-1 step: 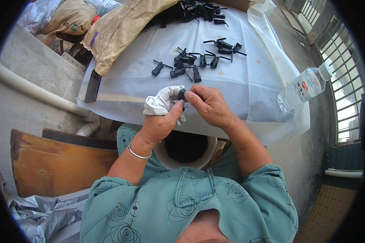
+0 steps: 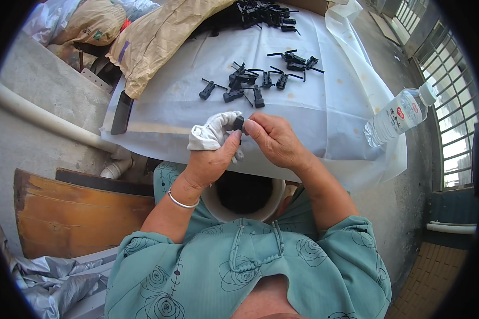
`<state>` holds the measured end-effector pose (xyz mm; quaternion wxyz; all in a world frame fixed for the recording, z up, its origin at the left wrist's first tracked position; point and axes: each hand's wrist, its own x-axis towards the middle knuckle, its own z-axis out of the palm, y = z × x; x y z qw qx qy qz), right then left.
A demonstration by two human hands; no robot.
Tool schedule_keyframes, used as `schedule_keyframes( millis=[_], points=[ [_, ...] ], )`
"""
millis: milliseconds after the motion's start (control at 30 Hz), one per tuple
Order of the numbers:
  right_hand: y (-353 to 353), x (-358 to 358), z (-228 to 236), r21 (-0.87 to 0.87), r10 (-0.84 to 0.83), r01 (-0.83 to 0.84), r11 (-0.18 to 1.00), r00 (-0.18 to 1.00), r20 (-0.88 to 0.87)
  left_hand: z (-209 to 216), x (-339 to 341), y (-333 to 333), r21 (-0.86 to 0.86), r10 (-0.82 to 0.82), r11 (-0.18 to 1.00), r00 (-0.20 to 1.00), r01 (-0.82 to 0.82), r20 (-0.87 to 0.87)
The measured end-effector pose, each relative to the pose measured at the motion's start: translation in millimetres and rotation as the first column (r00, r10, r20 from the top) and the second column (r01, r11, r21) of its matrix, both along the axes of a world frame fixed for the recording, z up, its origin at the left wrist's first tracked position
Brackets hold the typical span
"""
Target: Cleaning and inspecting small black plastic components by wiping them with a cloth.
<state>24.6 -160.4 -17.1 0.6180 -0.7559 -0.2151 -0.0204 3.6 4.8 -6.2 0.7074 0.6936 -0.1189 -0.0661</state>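
From the head camera, the left hand (image 2: 210,159) is curled around a bunched white cloth (image 2: 210,133) and its thumb presses a small black plastic part (image 2: 239,124), which the right hand (image 2: 274,141) pinches from the other side with its fingertips. Most of the part is hidden between cloth and fingers, so its shape is unclear. It is held just above the near edge of the table's white sheet (image 2: 314,117); more black parts (image 2: 250,85) lie scattered beyond. A plastic bottle (image 2: 399,116) lies at right.

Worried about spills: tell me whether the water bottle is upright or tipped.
Tipped: the water bottle lies on its side at the table's right edge, white cap on, pointing up-right.
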Motion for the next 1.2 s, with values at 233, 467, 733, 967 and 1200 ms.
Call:
schedule_keyframes(
  millis=[233, 467, 733, 967, 1200],
  points=[
    [9, -3, -13, -0.059, 0.015, -0.018, 0.998, 0.999, -0.052, -4, 0, -7, 0.34, 0.1, 0.91, 0.922, -0.236, 0.374],
    [23, -5, -20, -0.029, -0.03, 0.026, 0.999, 0.986, -0.165, -18, 5, -1, 0.429, 0.019, 0.82, 0.766, -0.38, 0.643],
    [-4, 1, -2, -0.23, 0.066, -0.053, 0.972, 0.997, 0.049, -8, 8, 7, -0.014, 0.053, 0.999, 0.999, -0.053, 0.003],
    [-14, 9, -9, -0.192, 0.105, -0.029, 0.981, 0.911, 0.4, -10, 11, 7, -0.018, 0.057, 0.998, 0.998, -0.057, -0.025],
    [-16, 9, -7, -0.204, 0.102, -0.014, 0.979, 0.899, 0.425, -5, 10, 9, -0.026, -0.022, 0.999, 0.998, 0.021, -0.051]
  ],
)
